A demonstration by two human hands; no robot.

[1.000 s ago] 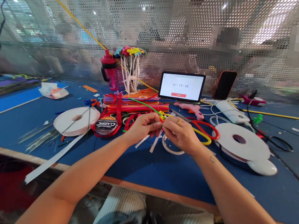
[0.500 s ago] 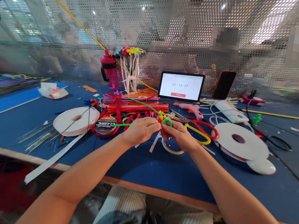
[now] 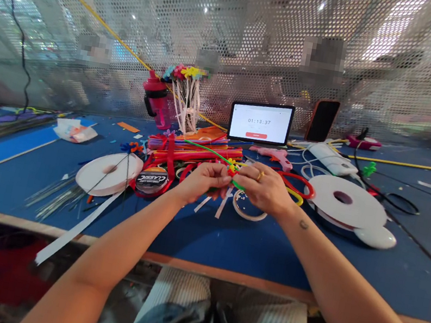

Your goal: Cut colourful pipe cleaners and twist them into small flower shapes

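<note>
Closest to me, my striped pale trousers [image 3: 177,290] sit under the edge of a blue-topped table [image 3: 202,242]. Over it my forearms converge. A white ring of tape [image 3: 248,218] lies flat just nearer than my right hand.

My left hand [image 3: 208,181] and right hand [image 3: 264,187] meet almost fingertip to fingertip, both pinched on a bright green fuzzy stem [image 3: 238,186]. Its visible bit lies between them, closer to the right, running roughly sideways. A small yellow-and-red fuzzy cluster [image 3: 232,165] shows just past my fingertips. From there a long thin green strand [image 3: 214,153] slants away to the far left; fingers hide whether it joins the stem.

Just beyond, red-handled scissors [image 3: 311,187] lie to the right and a bundle of red and purple fuzzy stems [image 3: 200,154] to the left. Farther back stand a black-framed tablet [image 3: 261,120] and a perforated metal screen [image 3: 252,63].
</note>
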